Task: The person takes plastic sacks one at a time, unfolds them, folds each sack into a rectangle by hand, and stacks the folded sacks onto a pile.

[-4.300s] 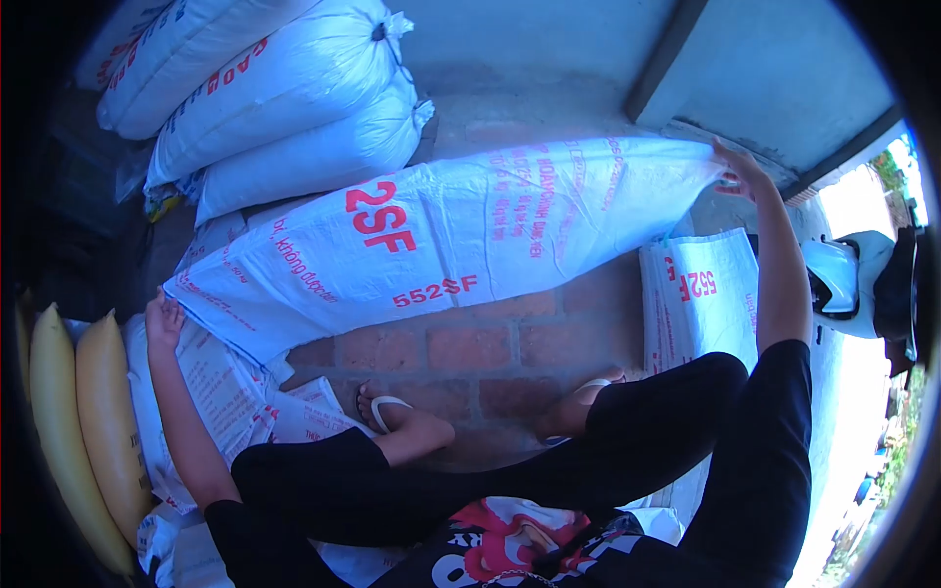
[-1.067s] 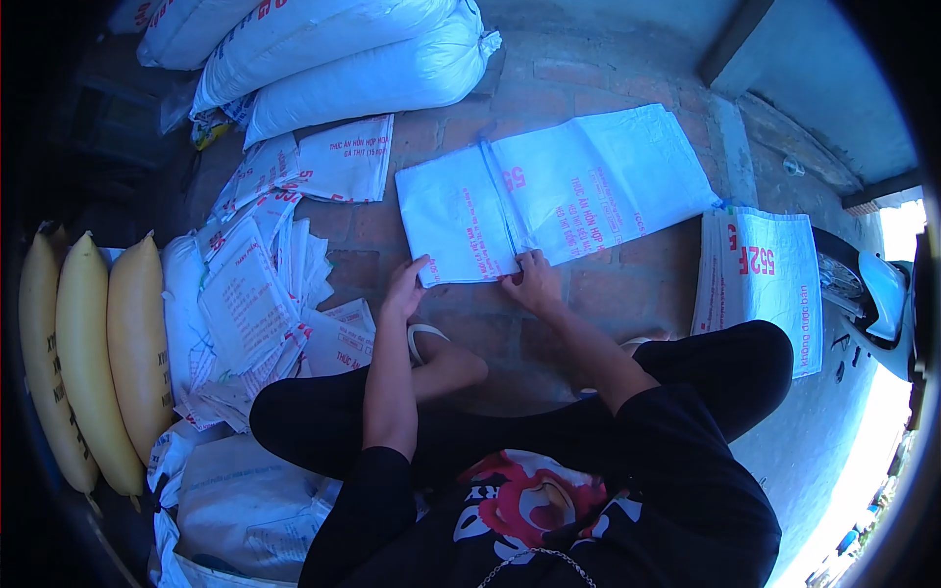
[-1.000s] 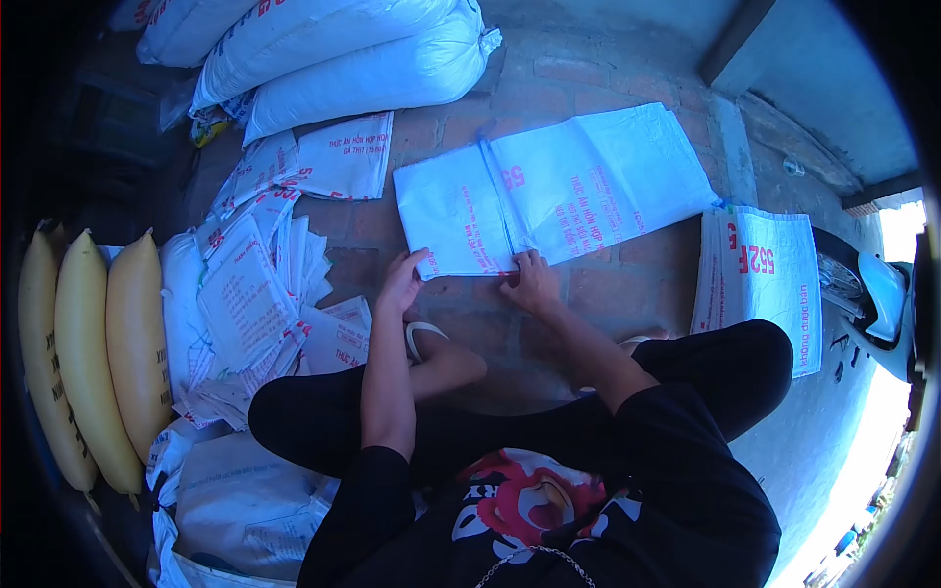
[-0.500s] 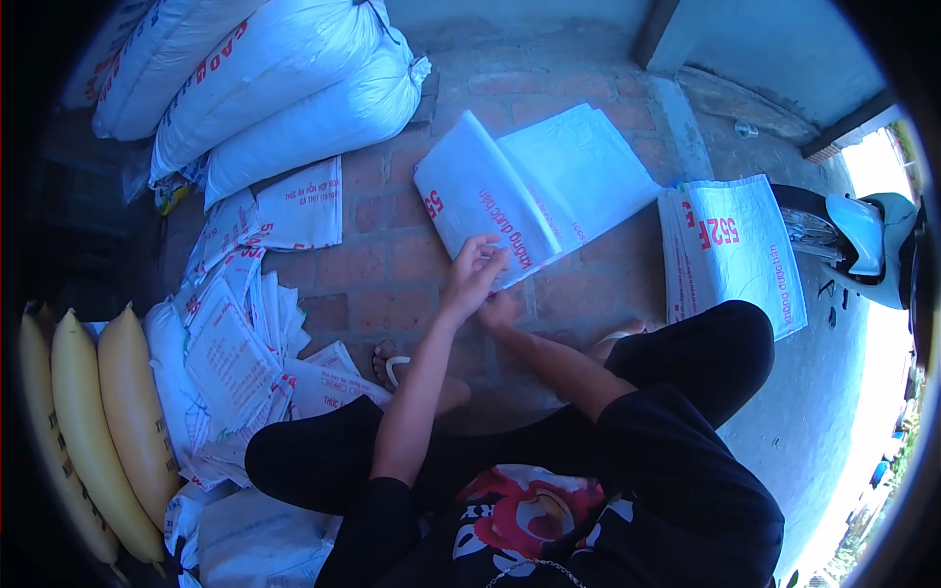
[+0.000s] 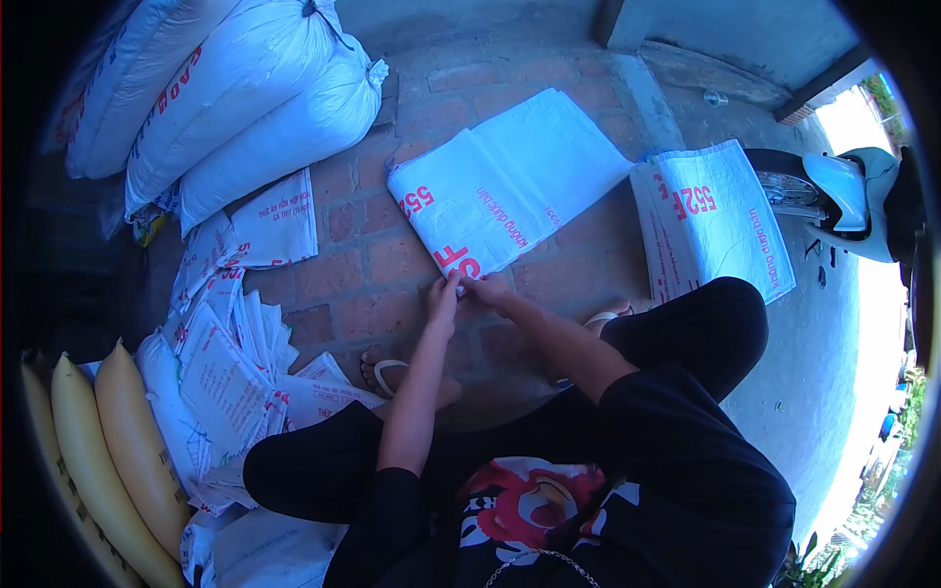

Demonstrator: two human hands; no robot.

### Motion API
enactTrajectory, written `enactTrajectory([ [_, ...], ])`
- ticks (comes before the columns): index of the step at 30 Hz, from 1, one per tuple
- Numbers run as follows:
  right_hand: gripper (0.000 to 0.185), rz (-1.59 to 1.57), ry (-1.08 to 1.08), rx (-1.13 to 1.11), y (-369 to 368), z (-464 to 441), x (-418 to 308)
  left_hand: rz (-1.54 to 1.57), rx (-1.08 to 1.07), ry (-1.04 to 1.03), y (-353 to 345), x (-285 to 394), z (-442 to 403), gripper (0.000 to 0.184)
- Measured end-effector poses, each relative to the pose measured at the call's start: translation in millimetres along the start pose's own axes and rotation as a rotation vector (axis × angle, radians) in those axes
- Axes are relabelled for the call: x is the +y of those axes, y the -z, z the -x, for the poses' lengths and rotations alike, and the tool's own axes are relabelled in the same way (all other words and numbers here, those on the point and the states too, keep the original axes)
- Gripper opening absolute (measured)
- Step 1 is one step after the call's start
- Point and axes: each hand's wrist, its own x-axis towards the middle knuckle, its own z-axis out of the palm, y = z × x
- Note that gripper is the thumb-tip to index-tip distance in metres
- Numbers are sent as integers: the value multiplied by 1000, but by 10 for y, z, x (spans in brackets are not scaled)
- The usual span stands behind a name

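Observation:
A white woven sack [image 5: 520,186] with red print lies folded on the brick floor. At its near corner, my left hand [image 5: 443,299] pinches the edge. My right hand [image 5: 486,290] is closed on the same corner, right beside the left one. The fingertips of both hands nearly meet there, and part of them is hidden by the sack's edge. To the right, a stack of folded sacks [image 5: 716,220] marked 552F touches or nearly touches the far right corner of the folded sack.
Full white sacks [image 5: 265,127] are piled at the upper left. Yellow filled bags [image 5: 137,441] stand at the lower left, beside a heap of folded printed sacks [image 5: 221,363]. A motorbike [image 5: 833,201] is at the right. Sandalled feet [image 5: 387,375] rest on the bricks.
The sack was stretched out between both hands, then laid down and folded over. Since half a second ago its raised flap has come down flat, and both hands have closed together at its near corner.

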Motion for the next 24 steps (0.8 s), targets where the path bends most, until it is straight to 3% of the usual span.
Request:
enactTrajectory([
  [2,69,-27,-50,-58,93,-21,-26,114,14,12,-68,140,139,40],
  [5,63,-187,-122,95,356,459,-456,178,-8,15,-58,178,156,34],
  [8,57,-199,-52,499,526,388,-387,220,1,11,47,212,102,29],
  [11,55,25,226,767,683,491,-431,243,86,-39,223,253,43,34],
  [14,61,649,642,777,763,348,-180,300,142,-119,242,615,226,38],
  [17,55,705,617,603,577,561,-211,333,20,-278,129,913,356,38],
  [22,41,531,530,538,313,606,-233,99,-119,-531,-456,1295,782,16],
  [24,33,402,507,496,271,497,-137,102,-341,-618,-741,1307,956,12],
])
